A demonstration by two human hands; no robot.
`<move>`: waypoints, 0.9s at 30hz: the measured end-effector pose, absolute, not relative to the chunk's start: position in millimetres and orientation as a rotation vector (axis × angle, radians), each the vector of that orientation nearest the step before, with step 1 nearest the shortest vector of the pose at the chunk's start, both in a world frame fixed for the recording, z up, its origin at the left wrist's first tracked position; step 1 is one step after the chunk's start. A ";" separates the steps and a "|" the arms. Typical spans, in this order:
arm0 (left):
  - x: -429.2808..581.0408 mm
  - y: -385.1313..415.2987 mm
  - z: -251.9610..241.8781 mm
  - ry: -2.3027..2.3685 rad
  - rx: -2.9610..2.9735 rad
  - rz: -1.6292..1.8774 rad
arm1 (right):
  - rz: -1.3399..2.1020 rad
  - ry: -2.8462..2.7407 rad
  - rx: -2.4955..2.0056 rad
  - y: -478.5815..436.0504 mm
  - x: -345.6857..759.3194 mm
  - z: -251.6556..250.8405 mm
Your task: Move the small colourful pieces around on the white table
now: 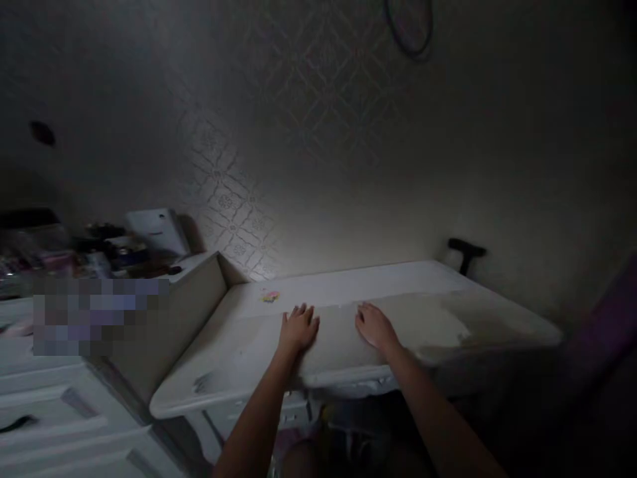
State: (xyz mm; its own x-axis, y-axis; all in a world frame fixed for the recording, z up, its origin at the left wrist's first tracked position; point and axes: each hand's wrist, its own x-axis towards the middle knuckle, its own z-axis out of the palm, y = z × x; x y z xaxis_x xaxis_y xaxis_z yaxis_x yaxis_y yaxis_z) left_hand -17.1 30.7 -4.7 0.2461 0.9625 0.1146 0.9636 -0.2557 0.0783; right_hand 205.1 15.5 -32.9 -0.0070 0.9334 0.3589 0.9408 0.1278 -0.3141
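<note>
A white desk [333, 352] with a darker, uneven patch across its front part spreads before me. My left hand [299, 328] lies palm down on it with the fingers spread, holding nothing. To its right, a short gap apart, my right hand [375, 325] rests on the same surface, fingers stretched forward and a little bent, with no object seen in it. A small pink and yellow sticker or mark [270, 297] shows on the desktop beyond my left hand.
At the left stands a white drawer cabinet [50, 405] topped with bottles, a white box [156, 231] and other items, partly blurred out. A black T-shaped handle [466, 252] rises behind the desk's right side. Patterned wall [328, 166] closes the back.
</note>
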 end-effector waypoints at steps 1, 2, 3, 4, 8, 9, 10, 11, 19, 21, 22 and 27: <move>-17.1 30.7 -4.4 -1.911 -2.474 -0.219 | -0.019 -1.936 -1.802 15.4 205.1 -32.3; -17.1 30.5 -4.1 -1.916 -2.474 -0.218 | -0.017 -1.936 -1.803 15.2 205.1 -31.7; -17.1 30.4 -3.7 -1.919 -2.470 -0.222 | -0.015 -1.936 -1.803 15.0 205.1 -31.1; -17.0 30.3 -3.5 -1.917 -2.469 -0.224 | -0.013 -1.938 -1.804 14.7 205.1 -30.5; -17.1 30.9 -4.3 -1.917 -2.473 -0.230 | 0.002 -1.941 -1.808 13.5 204.9 -28.0; -17.3 31.2 -4.9 -1.912 -2.473 -0.238 | 0.006 -1.941 -1.811 13.3 204.8 -27.4; -17.4 31.6 -5.6 -1.911 -2.472 -0.243 | 0.010 -1.942 -1.814 13.1 204.7 -26.9; -17.6 31.9 -6.1 -1.912 -2.468 -0.250 | 0.014 -1.942 -1.818 13.0 204.6 -26.5; -17.3 31.2 -4.8 -1.924 -2.459 -0.240 | 0.045 -1.939 -1.842 14.0 204.1 -25.9; -16.9 30.4 -4.0 -1.930 -2.453 -0.247 | 0.053 -1.937 -1.842 13.8 203.9 -25.6; -16.7 30.1 -3.6 -1.925 -2.450 -0.255 | 0.057 -1.938 -1.840 13.8 203.9 -25.5; -16.4 29.6 -3.3 -1.911 -2.451 -0.261 | 0.079 -1.927 -1.824 13.7 205.1 -25.2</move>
State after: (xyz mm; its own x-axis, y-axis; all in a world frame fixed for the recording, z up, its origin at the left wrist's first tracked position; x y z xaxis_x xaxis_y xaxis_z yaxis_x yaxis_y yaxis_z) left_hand -16.4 29.6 -3.3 0.2354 0.9610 0.1449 0.9647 -0.2491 0.0848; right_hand 205.1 13.7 -25.2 0.0060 0.9535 0.3013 0.9257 0.1087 -0.3623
